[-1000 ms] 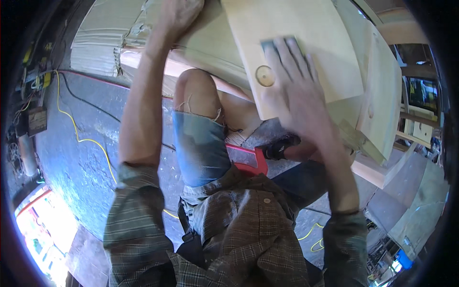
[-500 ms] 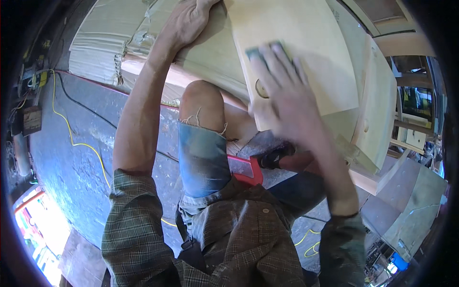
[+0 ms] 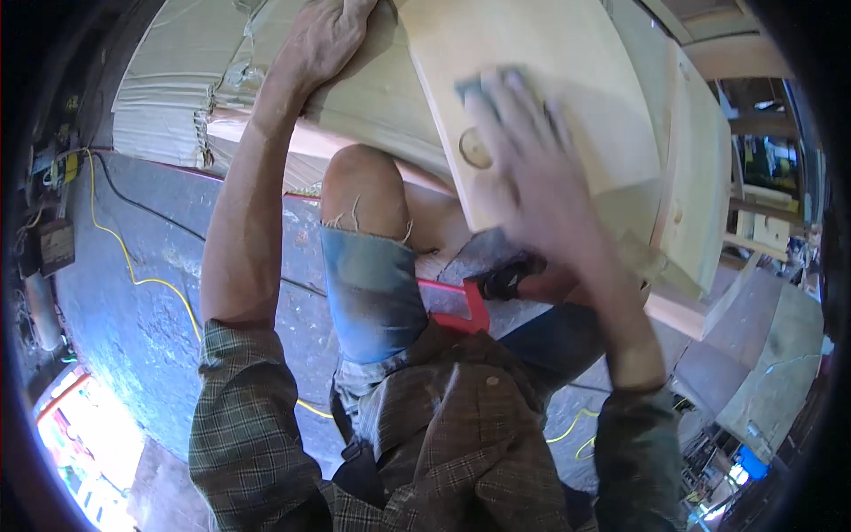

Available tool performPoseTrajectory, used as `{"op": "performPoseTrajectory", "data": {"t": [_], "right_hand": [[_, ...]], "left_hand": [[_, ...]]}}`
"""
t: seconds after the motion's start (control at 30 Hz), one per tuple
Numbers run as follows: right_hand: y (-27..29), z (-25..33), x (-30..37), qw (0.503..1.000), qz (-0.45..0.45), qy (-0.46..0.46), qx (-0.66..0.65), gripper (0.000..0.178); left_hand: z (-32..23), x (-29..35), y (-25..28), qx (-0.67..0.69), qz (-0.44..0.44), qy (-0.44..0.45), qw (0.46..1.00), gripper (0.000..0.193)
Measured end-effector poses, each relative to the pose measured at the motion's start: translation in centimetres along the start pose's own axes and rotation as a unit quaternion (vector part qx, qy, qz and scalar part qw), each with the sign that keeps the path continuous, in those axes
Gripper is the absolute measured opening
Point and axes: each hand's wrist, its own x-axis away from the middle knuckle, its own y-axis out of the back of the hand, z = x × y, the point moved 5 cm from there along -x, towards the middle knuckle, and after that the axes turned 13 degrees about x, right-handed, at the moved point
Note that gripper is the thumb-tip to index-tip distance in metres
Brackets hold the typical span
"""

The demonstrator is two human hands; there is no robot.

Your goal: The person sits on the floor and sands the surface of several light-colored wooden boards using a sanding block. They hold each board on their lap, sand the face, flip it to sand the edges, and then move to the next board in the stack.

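Observation:
A pale wooden board (image 3: 581, 80) lies slanted across the upper middle, with a dark round knot (image 3: 474, 149) near its left edge. On its face my right hand (image 3: 532, 177) presses a dark green piece of sandpaper (image 3: 468, 87) under its fingers; the hand is blurred by motion. My left hand (image 3: 328, 40) is at the top edge of the view, closed, close to the board's upper left corner. Its fingertips are partly out of view, so what they grip does not show.
Folded cardboard (image 3: 168, 111) lies under and left of the board. Another light wooden piece (image 3: 696, 177) stands to its right. A red frame-shaped object (image 3: 476, 306) is on the floor by my legs. A yellow cable (image 3: 133, 266) and a black one cross the dark floor (image 3: 115, 310).
My right hand has shifted slightly on the board with the sandpaper, uncovering more of the knot. My left hand stays closed near the corner. The view has tilted a little.

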Motion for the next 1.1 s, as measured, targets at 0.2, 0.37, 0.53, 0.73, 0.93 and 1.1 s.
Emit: {"op": "performPoseTrajectory", "data": {"t": [0.2,0.37,0.53,0.73,0.93,1.1], "right_hand": [[-2.4,-2.9,-5.4,0.996,-0.025,-0.071,0.044,0.074],[1.9,3.2,5.8,0.999,0.034,-0.034,-0.016,0.089],[-0.1,-0.4,1.0,0.999,-0.016,-0.036,0.018,0.102],[2.7,2.6,7.4,0.999,0.033,0.024,-0.022,0.094],[-0.9,3.6,20.3,0.973,0.146,-0.046,-0.171,0.053],[-4.0,2.4,22.9,0.968,0.033,-0.129,-0.213,0.051]], "left_hand": [[-0.3,0.3,-0.3,-0.075,-0.003,-0.017,0.997,0.053],[-0.1,0.3,0.3,-0.094,-0.005,-0.005,0.996,0.052],[-0.2,0.6,-0.2,-0.070,-0.023,-0.017,0.997,0.049],[2.2,-0.6,0.0,-0.085,-0.008,-0.029,0.996,0.053],[3.8,-2.1,0.3,-0.158,0.001,-0.006,0.987,0.052],[0.0,-2.3,-6.4,-0.521,0.189,-0.086,0.828,0.055]]}}
